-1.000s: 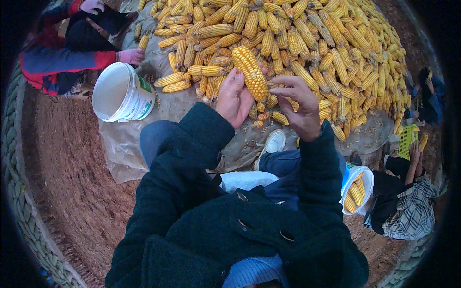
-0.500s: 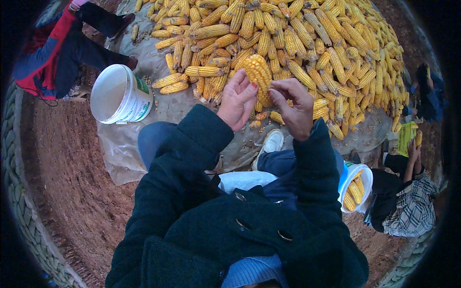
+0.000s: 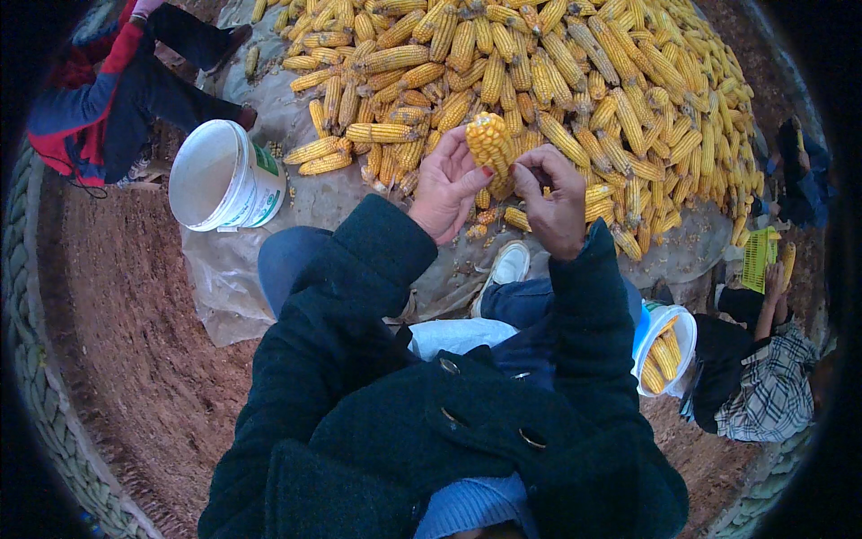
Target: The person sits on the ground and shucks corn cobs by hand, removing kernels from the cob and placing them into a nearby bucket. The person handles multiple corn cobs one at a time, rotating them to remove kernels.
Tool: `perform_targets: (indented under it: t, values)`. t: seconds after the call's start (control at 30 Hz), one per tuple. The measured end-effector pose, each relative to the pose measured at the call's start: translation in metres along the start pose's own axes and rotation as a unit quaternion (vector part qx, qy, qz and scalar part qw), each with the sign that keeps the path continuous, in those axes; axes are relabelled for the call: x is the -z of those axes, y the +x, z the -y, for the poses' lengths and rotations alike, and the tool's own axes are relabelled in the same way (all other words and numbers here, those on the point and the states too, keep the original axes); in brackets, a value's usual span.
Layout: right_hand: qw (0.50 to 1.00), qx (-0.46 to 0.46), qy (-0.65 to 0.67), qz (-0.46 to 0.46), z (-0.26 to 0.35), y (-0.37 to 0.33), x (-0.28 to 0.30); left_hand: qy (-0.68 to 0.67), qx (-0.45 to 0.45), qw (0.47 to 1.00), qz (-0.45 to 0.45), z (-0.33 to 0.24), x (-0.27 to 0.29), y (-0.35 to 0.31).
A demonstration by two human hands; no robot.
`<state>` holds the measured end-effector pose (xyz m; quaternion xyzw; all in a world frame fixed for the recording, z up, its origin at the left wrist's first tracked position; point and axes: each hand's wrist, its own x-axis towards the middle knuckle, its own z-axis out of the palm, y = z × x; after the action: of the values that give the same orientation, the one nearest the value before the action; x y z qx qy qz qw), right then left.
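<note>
A yellow corn cob (image 3: 490, 144) stands roughly upright in front of me, its rounded end up. My left hand (image 3: 446, 190) grips it from the left, with the thumb across its lower part. On the cob's right side, the curled fingers of my right hand (image 3: 554, 199) are pinched against the kernels; whatever lies between the fingertips is too small to make out. Right behind both hands rises a large pile of corn cobs (image 3: 557, 72), and a few cobs and loose bits lie on the sheet below.
A white bucket (image 3: 202, 180) stands at the left on a grey sheet (image 3: 229, 296). At my right is another bucket (image 3: 687, 346) holding cobs. People sit on both sides, one in a checked shirt (image 3: 768, 391) by a yellow-green basket (image 3: 759, 256).
The cob has turned and tipped slightly in my left hand, and its top sits a little lower. My right hand has shifted only slightly. The person at right has moved a cob.
</note>
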<state>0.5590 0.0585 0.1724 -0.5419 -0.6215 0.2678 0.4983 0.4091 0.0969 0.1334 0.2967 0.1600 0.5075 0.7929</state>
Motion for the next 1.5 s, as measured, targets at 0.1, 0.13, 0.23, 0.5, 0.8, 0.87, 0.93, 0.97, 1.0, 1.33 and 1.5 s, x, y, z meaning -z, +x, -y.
perform_targets:
  t: [0.1, 0.13, 0.23, 0.5, 0.8, 0.87, 0.93, 0.97, 1.0, 1.33, 1.5]
  values:
    - [1.000, 0.009, -0.008, 0.004, 0.000, 0.001, 0.000, -0.018, 0.005, 1.000, -0.011, 0.000, 0.000, 0.000]
    - [1.000, 0.011, -0.005, 0.006, 0.000, 0.000, 0.000, -0.020, 0.006, 1.000, -0.010, 0.000, 0.000, 0.000]
    - [1.000, 0.006, 0.015, 0.016, 0.000, -0.001, -0.002, -0.038, 0.026, 0.999, -0.024, -0.001, 0.001, 0.000]
    - [0.990, -0.057, 0.128, -0.001, 0.002, -0.003, -0.002, -0.051, 0.023, 0.998, -0.013, -0.004, 0.004, 0.003]
    - [0.998, 0.043, 0.049, -0.008, 0.003, 0.002, 0.001, -0.040, 0.017, 0.999, 0.000, -0.005, 0.003, 0.004]
    - [0.997, 0.064, 0.031, -0.004, 0.005, 0.002, -0.001, -0.042, 0.022, 0.999, 0.016, -0.003, 0.002, 0.004]
    - [0.998, 0.048, 0.035, 0.011, 0.007, 0.001, -0.001, -0.046, 0.029, 0.998, 0.008, -0.002, 0.001, 0.002]
    - [0.998, 0.052, 0.027, 0.008, 0.007, 0.000, -0.002, -0.050, 0.030, 0.998, 0.008, -0.002, 0.001, 0.002]
    - [0.998, 0.054, 0.023, 0.007, 0.006, 0.000, -0.002, -0.049, 0.035, 0.998, 0.001, -0.002, 0.001, 0.001]
    - [0.987, -0.075, 0.136, -0.035, -0.001, -0.003, -0.009, -0.027, 0.008, 1.000, -0.013, 0.003, -0.001, -0.001]
    - [0.994, -0.068, 0.087, 0.020, 0.001, -0.002, -0.007, -0.007, 0.008, 1.000, -0.011, 0.006, 0.000, -0.001]
